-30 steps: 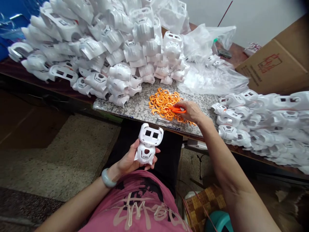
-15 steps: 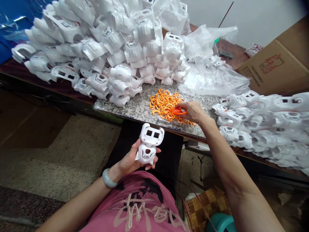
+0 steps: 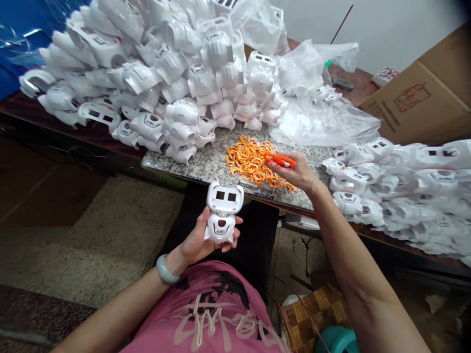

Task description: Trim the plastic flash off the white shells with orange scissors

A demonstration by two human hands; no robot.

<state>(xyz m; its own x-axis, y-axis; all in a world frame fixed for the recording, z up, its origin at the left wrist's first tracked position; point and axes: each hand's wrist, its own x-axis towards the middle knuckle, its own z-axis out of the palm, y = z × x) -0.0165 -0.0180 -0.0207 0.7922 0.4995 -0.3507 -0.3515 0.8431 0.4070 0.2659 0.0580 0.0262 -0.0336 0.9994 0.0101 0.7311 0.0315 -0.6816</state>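
Note:
My left hand point(image 3: 196, 242) is closed around a white plastic toy robot shell point(image 3: 221, 226), held upright above my lap. Its head part has two square dark openings, and a round hole and dark lettering mark its chest. Over the right side of a pile of small orange plastic pieces point(image 3: 250, 159), my right hand point(image 3: 300, 171) grips a red-orange handled tool point(image 3: 278, 159). A bit of metal shows on the tool; its working end is hidden or too small to make out. The pile lies on a speckled stone slab point(image 3: 209, 164).
Many white shells point(image 3: 147, 73) are heaped at the back left, and more shells point(image 3: 401, 191) lie on the right. Clear plastic bags point(image 3: 320, 120) lie behind the slab beside a cardboard box point(image 3: 423, 98). Below right stand a woven basket point(image 3: 316, 311) and a teal container point(image 3: 336, 338).
My right hand has lifted slightly off the orange pile and turned, showing more of the tool's handles. My left hand has moved the shell a little left and up.

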